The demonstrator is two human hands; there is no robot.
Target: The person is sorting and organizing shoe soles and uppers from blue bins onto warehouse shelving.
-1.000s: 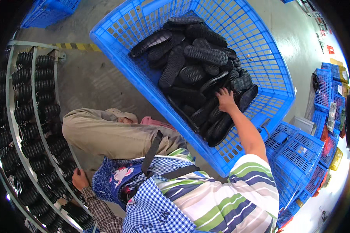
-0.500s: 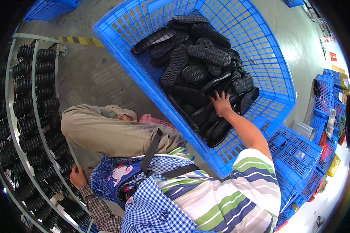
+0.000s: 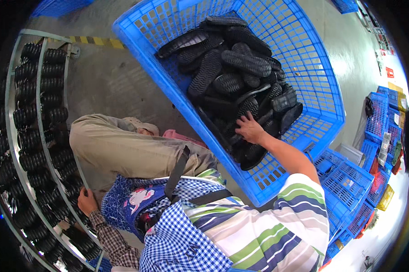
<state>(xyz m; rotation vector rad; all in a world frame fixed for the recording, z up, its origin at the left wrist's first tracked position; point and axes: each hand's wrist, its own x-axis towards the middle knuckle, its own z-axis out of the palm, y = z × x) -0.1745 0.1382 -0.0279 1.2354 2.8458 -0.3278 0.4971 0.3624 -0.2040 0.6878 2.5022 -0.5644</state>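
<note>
While the fingers of our right hand (image 3: 251, 130) spread loosely over the heap, their tips meet a ridged black sole (image 3: 248, 108) near the centre of the frame; we see no firm grip on it. We would judge it best to work the thumb under one edge and pinch a single sole, leaving its neighbours flat. The bare forearm slants up and leftward from the striped sleeve (image 3: 299, 199) at lower right, reaching over the rim of the blue crate (image 3: 177, 97), upper centre, where the soles lie jumbled. At lower left, our left hand (image 3: 87, 202) hangs beside the metal rack (image 3: 46, 34), fingers bent; we cannot tell whether they hold anything.
</note>
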